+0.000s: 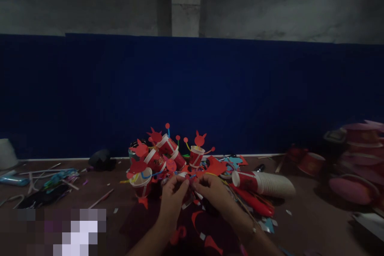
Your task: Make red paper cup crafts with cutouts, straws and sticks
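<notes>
My left hand point(174, 193) and my right hand point(212, 192) are close together at the middle of the table, fingertips pinched and nearly touching. Between them is what looks like a red and white paper cup point(189, 197), mostly hidden by the fingers. The left fingers hold its side; a small bit of red paper seems to be between the right fingertips. Just beyond stand and lie several red paper cups with red paper heads and coloured pipe-cleaner arms, among them an upright decorated cup point(197, 157) and a tilted cup point(141, 182) beside my left hand.
A long stack of nested paper cups point(270, 184) lies to the right, by a shiny red object point(258, 204). Red paper scraps point(212, 244) are strewn in front. Coloured strands point(60, 178) lie left; a blurred pink pile point(360, 160) stands right. A blue partition point(192, 96) closes the back.
</notes>
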Demonstrator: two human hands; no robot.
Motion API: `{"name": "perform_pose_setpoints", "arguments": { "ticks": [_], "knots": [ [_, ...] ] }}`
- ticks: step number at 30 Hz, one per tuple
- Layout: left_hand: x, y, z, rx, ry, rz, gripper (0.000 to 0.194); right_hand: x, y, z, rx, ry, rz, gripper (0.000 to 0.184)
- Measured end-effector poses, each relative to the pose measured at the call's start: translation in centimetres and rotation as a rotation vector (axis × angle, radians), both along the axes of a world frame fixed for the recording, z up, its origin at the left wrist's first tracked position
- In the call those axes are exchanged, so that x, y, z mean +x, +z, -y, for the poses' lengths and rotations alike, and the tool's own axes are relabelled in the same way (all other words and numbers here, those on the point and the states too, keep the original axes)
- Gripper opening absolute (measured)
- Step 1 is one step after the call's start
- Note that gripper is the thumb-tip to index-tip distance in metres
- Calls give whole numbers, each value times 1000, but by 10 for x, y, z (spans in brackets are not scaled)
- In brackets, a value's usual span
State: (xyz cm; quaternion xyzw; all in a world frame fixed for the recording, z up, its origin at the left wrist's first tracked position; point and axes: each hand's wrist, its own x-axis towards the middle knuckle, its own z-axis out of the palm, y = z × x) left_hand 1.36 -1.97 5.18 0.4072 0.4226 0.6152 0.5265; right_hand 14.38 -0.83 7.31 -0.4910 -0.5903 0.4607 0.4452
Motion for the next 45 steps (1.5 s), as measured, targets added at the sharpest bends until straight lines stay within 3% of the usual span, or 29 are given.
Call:
{"name": "perform_pose_setpoints", "arguments": {
  "ticks": [12,16,21,24,29,39,45],
  "knots": [
    [0,3,1,-5,-29,18,29,2,-5,-4,110,10,54,13],
    [-3,-2,-3,0,51,11,27,0,-1,1,273,-45,168,8],
    [-5,-7,-5,11,88,1,25,-3,1,10,620,-122,496,12],
    [-5,-4,-4,32,96,-45,22,-4,-2,12,716,-151,634,13],
    [-4,1,-1,48,130,-120,20,-4,-4,11,771,-165,718,13],
    [-3,-5,-1,59,114,-149,19,-2,-5,12,816,-124,800,14],
    [-4,-6,1,139,138,-292,19,-3,-5,13,815,-130,821,15]
  ]
}}
